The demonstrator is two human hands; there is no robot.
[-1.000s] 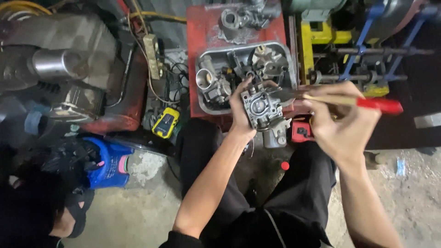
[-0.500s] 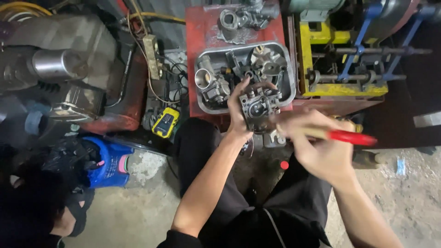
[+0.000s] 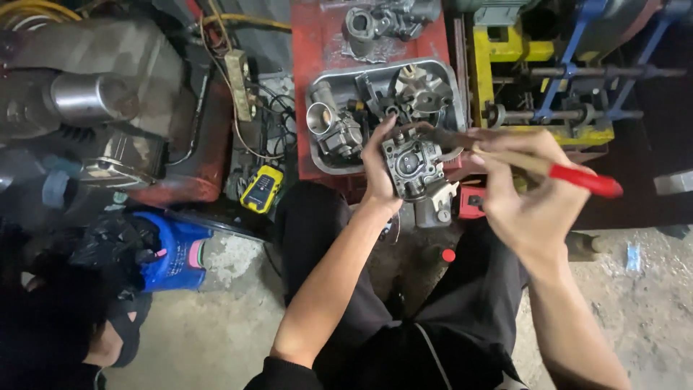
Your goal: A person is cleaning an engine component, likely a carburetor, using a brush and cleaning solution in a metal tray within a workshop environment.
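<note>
My left hand (image 3: pixel 377 170) grips a grey metal carburetor body (image 3: pixel 415 173), held upright just in front of a metal tray (image 3: pixel 317 155). My right hand (image 3: pixel 527 195) holds a paintbrush with a red handle (image 3: pixel 577 179); its bristle end reaches left onto the top of the carburetor body. The tray holds several other grey metal engine parts (image 3: pixel 339 130) and sits on a red bench (image 3: pixel 317 43). My knees in dark trousers are below both hands.
A yellow and black handheld meter (image 3: pixel 261 188) lies left of the tray. A blue container (image 3: pixel 170 253) sits on the concrete floor at lower left. A large grey engine (image 3: pixel 94 108) is at left, a yellow and blue machine frame (image 3: pixel 548 79) at right.
My right hand with the brush dipped lower and right, then came back up to the carburetor. My left hand kept the carburetor body in about the same place.
</note>
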